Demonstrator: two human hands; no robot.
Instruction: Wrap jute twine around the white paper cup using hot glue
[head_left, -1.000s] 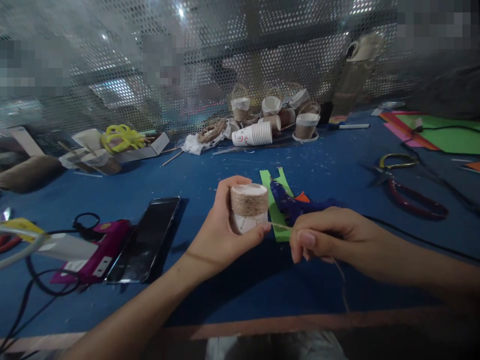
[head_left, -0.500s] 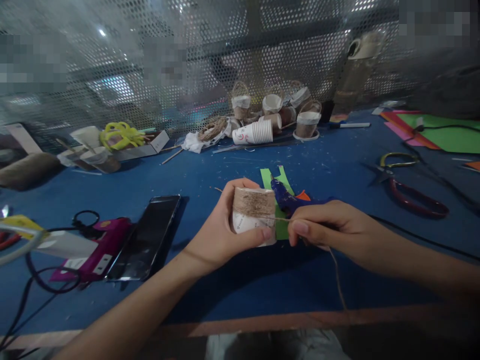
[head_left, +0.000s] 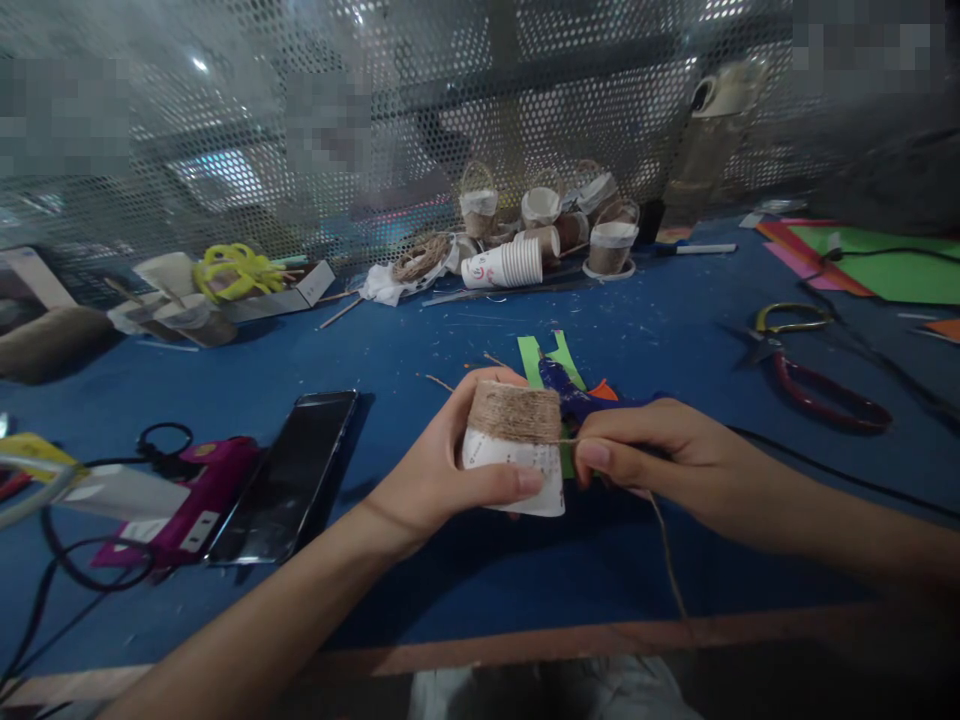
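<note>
A white paper cup (head_left: 517, 458) is in my left hand (head_left: 442, 470), its thumb across the printed side and the other fingers behind it. Brown twine (head_left: 517, 412) is wound in close turns around the cup's upper part. From the windings the strand runs right, into the pinched fingers of my right hand (head_left: 637, 450). Its loose tail (head_left: 666, 550) hangs below that hand toward the table's front edge. Just behind my hands lies a blue glue gun (head_left: 562, 385), on strips of green paper (head_left: 529, 358). My right hand partly covers the glue gun.
Pliers with red and yellow handles (head_left: 817, 375) lie at right, near coloured paper sheets (head_left: 900, 260). A phone (head_left: 289, 480) and a magenta power strip (head_left: 202, 500) with cables are at left. Stacked cups (head_left: 506, 264) and twine-wrapped baskets (head_left: 611, 250) stand along the mesh partition (head_left: 420, 100).
The cup has turned and tilted slightly in my left hand, its lower end shifting right and toward me. My right hand keeps its pinch on the twine, close to the cup.
</note>
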